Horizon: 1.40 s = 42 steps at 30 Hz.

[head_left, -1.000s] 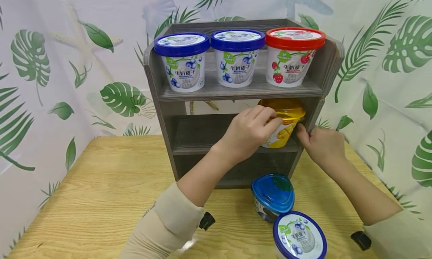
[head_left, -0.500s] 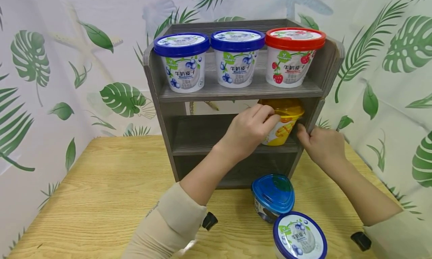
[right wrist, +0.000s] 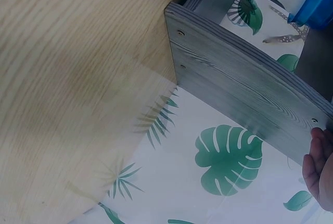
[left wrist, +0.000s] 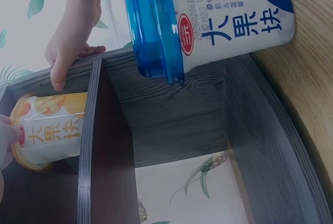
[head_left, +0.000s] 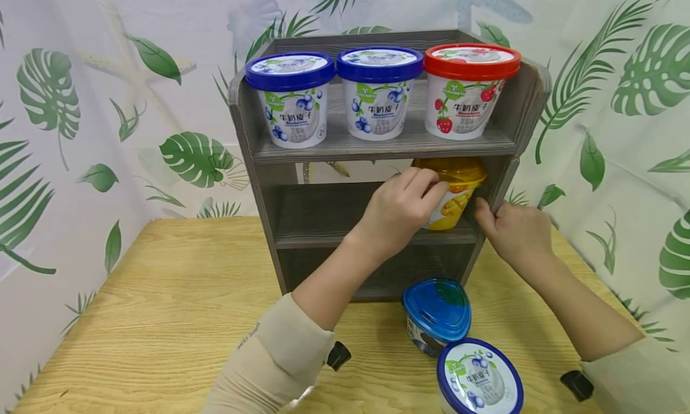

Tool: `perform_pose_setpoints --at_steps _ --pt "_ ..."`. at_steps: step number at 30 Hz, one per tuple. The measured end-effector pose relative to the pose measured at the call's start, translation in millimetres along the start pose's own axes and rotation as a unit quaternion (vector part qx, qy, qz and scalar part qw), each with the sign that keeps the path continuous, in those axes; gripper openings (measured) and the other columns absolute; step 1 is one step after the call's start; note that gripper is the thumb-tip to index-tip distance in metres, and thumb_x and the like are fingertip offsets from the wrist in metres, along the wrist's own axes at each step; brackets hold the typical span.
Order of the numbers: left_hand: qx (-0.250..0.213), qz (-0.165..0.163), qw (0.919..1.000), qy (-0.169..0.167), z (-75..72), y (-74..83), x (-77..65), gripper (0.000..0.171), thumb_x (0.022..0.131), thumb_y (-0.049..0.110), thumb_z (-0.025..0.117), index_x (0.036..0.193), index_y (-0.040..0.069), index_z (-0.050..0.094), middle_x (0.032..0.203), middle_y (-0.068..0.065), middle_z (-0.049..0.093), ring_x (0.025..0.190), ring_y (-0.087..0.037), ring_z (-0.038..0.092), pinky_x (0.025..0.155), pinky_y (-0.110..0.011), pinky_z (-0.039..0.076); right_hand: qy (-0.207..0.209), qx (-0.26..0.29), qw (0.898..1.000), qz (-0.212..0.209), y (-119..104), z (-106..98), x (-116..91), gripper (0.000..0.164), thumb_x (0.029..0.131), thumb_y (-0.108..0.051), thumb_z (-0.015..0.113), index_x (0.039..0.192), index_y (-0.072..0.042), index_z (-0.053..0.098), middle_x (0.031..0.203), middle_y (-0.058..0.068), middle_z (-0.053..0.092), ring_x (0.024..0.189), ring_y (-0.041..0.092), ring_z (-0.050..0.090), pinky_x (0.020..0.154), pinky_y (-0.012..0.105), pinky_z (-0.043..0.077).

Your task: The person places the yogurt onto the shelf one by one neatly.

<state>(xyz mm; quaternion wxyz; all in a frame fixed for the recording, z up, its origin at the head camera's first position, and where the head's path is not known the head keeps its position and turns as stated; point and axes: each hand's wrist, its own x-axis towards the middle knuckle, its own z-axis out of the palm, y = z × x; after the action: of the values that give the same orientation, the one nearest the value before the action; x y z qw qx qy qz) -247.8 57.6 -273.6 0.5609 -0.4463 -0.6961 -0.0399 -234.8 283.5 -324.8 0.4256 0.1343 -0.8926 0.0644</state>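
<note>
In the head view my left hand (head_left: 401, 207) grips the lid side of a yellow-lidded yogurt cup (head_left: 455, 210), which is in the right end of the middle shelf compartment. The left wrist view shows this cup (left wrist: 52, 127) from the front, with my left fingertips at its lid. My right hand (head_left: 514, 234) holds the right side panel of the grey wooden shelf (head_left: 323, 237), thumb at the front edge. Its curled fingers (right wrist: 315, 169) lie against the panel's outer face in the right wrist view.
Two blue-lidded tubs (head_left: 291, 99) and a red-lidded strawberry tub (head_left: 466, 99) stand on the top shelf. On the wooden table (head_left: 188, 294), a blue-lidded yogurt cup (head_left: 436, 309) and a blueberry tub (head_left: 480, 378) stand before the shelf's right half.
The yellow-lidded yogurt cup has shifted slightly back into the compartment, and my left forearm has moved a little to the right with it. My right hand stays on the side panel.
</note>
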Motion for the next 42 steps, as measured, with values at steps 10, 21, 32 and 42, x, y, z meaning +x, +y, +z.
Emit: perform_pose_setpoints --at_steps 10,21,32,42 --pt "-0.01 0.009 0.9997 0.022 0.3 1.9 -5.3 0.019 0.096 0.008 0.052 0.101 0.007 0.071 0.099 -0.005 0.066 0.091 -0.016 0.064 0.079 -0.022 0.053 0.004 -0.003 1.0 -0.002 -0.7 -0.4 -0.6 0.073 0.096 -0.058 0.009 0.045 -0.01 0.029 0.042 -0.001 0.02 0.031 0.018 0.022 0.032 0.028 0.014" --pt "-0.005 0.025 0.999 0.036 -2.4 2.3 -7.5 0.021 0.097 0.009 0.051 0.099 0.008 0.071 0.098 -0.005 0.067 0.091 -0.016 0.064 0.082 -0.022 0.052 0.0 -0.002 1.0 0.003 -2.0 -1.4 0.2 0.074 0.096 -0.057 0.009 0.043 -0.009 0.029 0.041 -0.001 0.021 0.031 0.019 0.022 0.031 0.029 0.015" --pt "-0.013 0.046 0.9975 0.052 -3.7 2.3 -15.9 0.016 0.095 0.012 0.056 0.1 0.009 0.071 0.097 -0.003 0.068 0.091 -0.016 0.065 0.084 -0.023 0.052 0.007 -0.004 1.0 -0.007 -0.8 0.9 1.8 0.073 0.096 -0.057 0.009 0.044 -0.01 0.028 0.041 -0.001 0.02 0.031 0.018 0.02 0.032 0.028 0.014" --pt "-0.038 0.049 0.9973 0.038 -7.3 8.4 -19.9 0.015 0.095 0.014 0.058 0.099 0.009 0.071 0.095 -0.002 0.069 0.09 -0.016 0.065 0.085 -0.023 0.051 -0.009 -0.002 1.0 0.012 0.2 0.1 0.4 0.073 0.096 -0.058 0.01 0.045 -0.009 0.03 0.042 -0.002 0.02 0.031 0.02 0.023 0.032 0.03 0.016"
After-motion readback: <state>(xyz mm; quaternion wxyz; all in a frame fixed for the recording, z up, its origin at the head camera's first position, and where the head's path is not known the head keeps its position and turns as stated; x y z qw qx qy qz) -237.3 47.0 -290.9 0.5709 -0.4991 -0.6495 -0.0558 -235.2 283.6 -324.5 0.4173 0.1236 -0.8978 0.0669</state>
